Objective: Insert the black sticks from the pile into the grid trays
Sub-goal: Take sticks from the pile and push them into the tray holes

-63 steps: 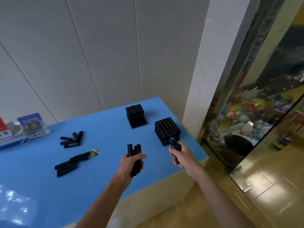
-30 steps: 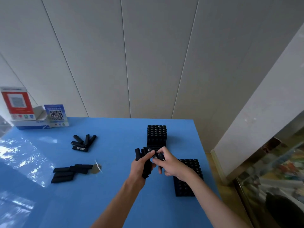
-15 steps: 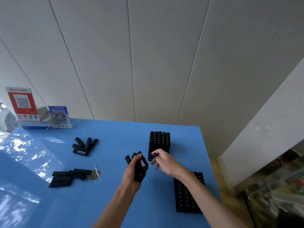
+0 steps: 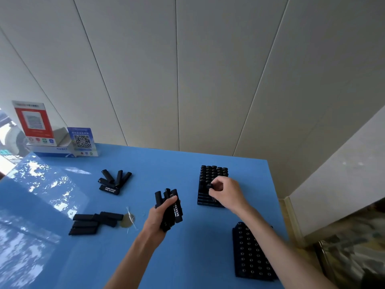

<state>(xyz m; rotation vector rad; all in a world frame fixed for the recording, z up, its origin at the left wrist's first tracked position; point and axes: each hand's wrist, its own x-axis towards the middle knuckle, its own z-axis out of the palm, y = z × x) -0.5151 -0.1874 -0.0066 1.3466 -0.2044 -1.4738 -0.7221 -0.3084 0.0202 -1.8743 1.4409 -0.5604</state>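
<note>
The table [image 4: 187, 257] is a plain bright blue, with pale white patches of reflected light mottling its left side. All the sticks are black: the bundle [image 4: 169, 209] in the left hand [image 4: 158, 217] carries a line of small white lettering, and so does one stick in the far loose pile [image 4: 113, 182]. The near pile [image 4: 93, 222] is plain black. Both trays are black, the far tray [image 4: 212, 180] and the near right tray [image 4: 252, 255], each dotted with a regular grid of round holes. At the far left stand a red and white sign [image 4: 33, 122] and a blue card [image 4: 82, 140] with a black-and-white square code. The wall [image 4: 187, 69] is off-white, crossed by thin dark seams.
</note>
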